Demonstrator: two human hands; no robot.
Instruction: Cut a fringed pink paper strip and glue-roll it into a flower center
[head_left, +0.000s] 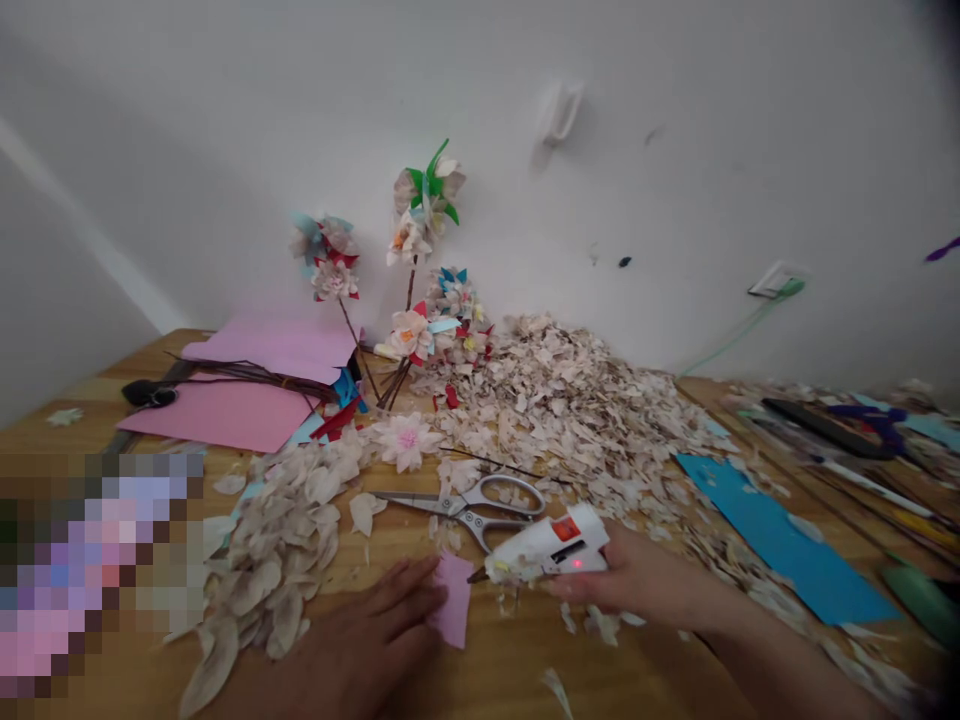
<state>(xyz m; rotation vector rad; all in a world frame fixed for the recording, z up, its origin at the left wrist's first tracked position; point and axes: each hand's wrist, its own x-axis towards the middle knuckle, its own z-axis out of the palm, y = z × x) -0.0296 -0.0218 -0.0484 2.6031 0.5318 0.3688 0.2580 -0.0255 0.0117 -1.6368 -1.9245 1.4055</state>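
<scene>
My left hand (360, 640) lies flat on the wooden table (495, 670), fingers stretched out, pressing on a small pink paper piece (454, 600). My right hand (637, 580) grips a white hot glue gun (551, 545) with a red label and a lit red light. Its nozzle points left, close to the pink piece. Silver scissors (472, 503) lie just behind the glue gun.
A heap of pale petals (277, 550) sits left of my hand, a large pile of pale scraps (570, 400) behind. Finished paper flowers (420, 260) on sticks stand by the wall. Pink paper sheets (240, 400) lie left, blue paper (780, 540) right, pens far right.
</scene>
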